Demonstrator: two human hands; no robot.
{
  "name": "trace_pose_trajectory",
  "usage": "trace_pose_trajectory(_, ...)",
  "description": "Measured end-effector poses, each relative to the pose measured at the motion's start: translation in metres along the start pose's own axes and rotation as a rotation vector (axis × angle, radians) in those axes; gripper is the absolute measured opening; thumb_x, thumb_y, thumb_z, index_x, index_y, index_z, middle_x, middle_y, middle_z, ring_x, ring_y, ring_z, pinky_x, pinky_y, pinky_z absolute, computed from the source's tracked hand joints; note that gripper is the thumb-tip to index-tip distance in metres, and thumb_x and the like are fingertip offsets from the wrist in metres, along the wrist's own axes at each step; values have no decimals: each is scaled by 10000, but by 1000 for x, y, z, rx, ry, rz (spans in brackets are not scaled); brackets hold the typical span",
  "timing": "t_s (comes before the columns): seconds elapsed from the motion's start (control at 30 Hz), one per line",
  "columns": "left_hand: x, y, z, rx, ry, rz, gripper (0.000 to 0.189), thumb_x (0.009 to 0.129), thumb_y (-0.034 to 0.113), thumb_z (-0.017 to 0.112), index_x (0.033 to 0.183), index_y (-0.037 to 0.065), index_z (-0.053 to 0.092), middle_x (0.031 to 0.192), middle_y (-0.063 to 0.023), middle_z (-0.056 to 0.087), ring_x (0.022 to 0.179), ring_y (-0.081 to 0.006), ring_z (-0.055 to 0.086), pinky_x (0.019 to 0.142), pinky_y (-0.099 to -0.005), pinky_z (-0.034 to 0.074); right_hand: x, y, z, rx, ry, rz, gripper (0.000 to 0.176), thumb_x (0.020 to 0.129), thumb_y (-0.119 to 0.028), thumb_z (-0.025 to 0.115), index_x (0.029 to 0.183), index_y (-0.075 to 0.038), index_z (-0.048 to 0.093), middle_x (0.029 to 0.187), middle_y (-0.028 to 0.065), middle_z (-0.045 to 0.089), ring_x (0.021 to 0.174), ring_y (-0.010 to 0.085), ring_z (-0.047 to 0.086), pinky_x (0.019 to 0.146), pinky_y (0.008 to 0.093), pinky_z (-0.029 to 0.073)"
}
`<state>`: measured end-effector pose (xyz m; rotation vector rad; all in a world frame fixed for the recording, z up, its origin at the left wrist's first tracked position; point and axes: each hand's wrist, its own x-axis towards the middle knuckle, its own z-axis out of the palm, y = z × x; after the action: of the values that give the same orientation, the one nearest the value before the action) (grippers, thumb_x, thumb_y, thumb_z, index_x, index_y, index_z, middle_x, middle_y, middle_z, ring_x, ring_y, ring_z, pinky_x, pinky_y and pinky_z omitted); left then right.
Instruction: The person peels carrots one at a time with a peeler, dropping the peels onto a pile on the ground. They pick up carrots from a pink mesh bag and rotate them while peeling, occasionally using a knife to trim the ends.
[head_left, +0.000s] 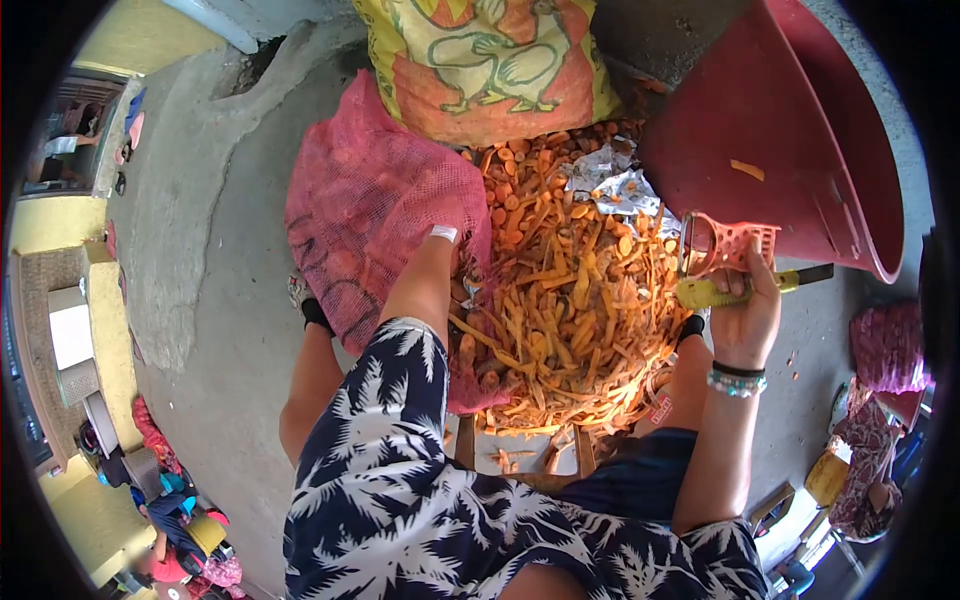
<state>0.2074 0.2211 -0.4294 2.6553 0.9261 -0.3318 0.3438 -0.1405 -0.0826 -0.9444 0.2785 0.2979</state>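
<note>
My left forearm (415, 285), with a white patch near the wrist, reaches to a pink mesh sack (370, 190); the hand and its fingers are hidden there. Round shapes show faintly through the mesh. Held up on the right, my right hand (745, 315) is closed on an orange peeler (735, 245) and a yellow-handled cutter (705, 292) with a dark blade. Between my arms lies a wide heap of carrot peelings and cut carrot pieces (570, 300), beside the sack.
A printed yellow and orange sack (490, 70) stands behind the heap. The large red tub (730, 130) is at the back right, with crumpled silver foil (620, 185) next to it. Another pink mesh sack (890, 345) lies far right. People sit at the lower left and right edges.
</note>
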Motion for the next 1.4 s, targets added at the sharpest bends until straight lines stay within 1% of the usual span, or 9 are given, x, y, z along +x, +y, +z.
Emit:
trace_pose_trajectory(0.3, 62, -15, -71, 402, -148, 84, 393, 885, 278, 356, 1192, 80, 504, 1285, -93, 452, 1110, -274, 500, 919, -386, 416, 1, 12, 7, -24, -30, 50, 20, 862, -60, 525, 869, -70, 541, 658, -46, 479, 509, 46, 359, 484, 209, 309)
trace_pose_trajectory(0.47, 11, 15, -110, 111, -102, 30, 624, 848, 559, 348, 1284, 116, 408, 1367, -94, 345, 1233, -270, 358, 1018, -402, 293, 1, 15, 10, -52, 14, 37, 18, 860, -68, 537, 877, -71, 541, 658, -47, 485, 501, 43, 359, 467, 205, 309)
trace_pose_trajectory(0.6, -29, 7, -73, -236, -279, 121, 398, 878, 339, 386, 1158, 85, 511, 1084, -170, 568, 972, -308, 551, 848, -411, 425, 4, 14, 8, -20, -73, 52, 78, 898, -76, 468, 939, -68, 534, 663, -26, 498, 486, 46, 361, 462, 208, 297)
trace_pose_trajectory(0.67, -71, -20, -42, 209, 352, 607, 285, 831, 241, 475, 1038, 56, 541, 894, -172, 614, 789, -314, 590, 709, -412, 466, 2, 13, 8, -15, -90, 44, 50, 875, -61, 501, 906, -75, 537, 664, -22, 509, 484, 49, 372, 457, 201, 323)
trace_pose_trajectory(0.73, -133, 7, -98, 28, -50, 223, 248, 801, 178, 536, 1008, 46, 498, 896, -142, 620, 797, -334, 597, 693, -438, 473, -4, 12, 11, -35, -65, 70, 46, 858, -48, 516, 885, -77, 540, 667, -18, 513, 487, 58, 382, 454, 208, 334)
trace_pose_trajectory(0.8, -191, 9, -111, -189, 160, 178, 214, 749, 136, 619, 893, 40, 491, 744, -87, 625, 642, -271, 600, 560, -405, 479, -10, 8, 8, -18, -95, 78, 34, 850, -53, 529, 847, -86, 537, 667, -15, 513, 488, 68, 384, 463, 220, 336)
trace_pose_trajectory(0.87, -243, 15, -128, -1285, -56, -504, 161, 752, 70, 606, 870, 51, 498, 737, -75, 606, 636, -200, 593, 546, -342, 481, -16, 5, 0, -28, -86, 63, 49, 850, -62, 536, 819, -100, 533, 648, -22, 504, 485, 70, 383, 466, 224, 326)
trace_pose_trajectory(1.13, -380, 69, -288, -2036, 157, 143, 260, 815, 158, 584, 1039, 51, 506, 949, -96, 568, 861, -201, 564, 697, -334, 477, -99, 15, -36, 10, -178, 131, 40, 816, -60, 585, 789, -72, 558, 590, -1, 510, 437, 83, 401, 408, 234, 341)
trace_pose_trajectory(1.4, -410, 107, -267, -2478, -518, 151, 435, 883, 375, 475, 1170, 50, 451, 902, -122, 541, 847, -246, 526, 735, -384, 463, -194, 5, -45, -190, -291, 117, 127, 765, -54, 650, 857, -40, 563, 612, -3, 538, 447, 82, 455, 405, 219, 355)
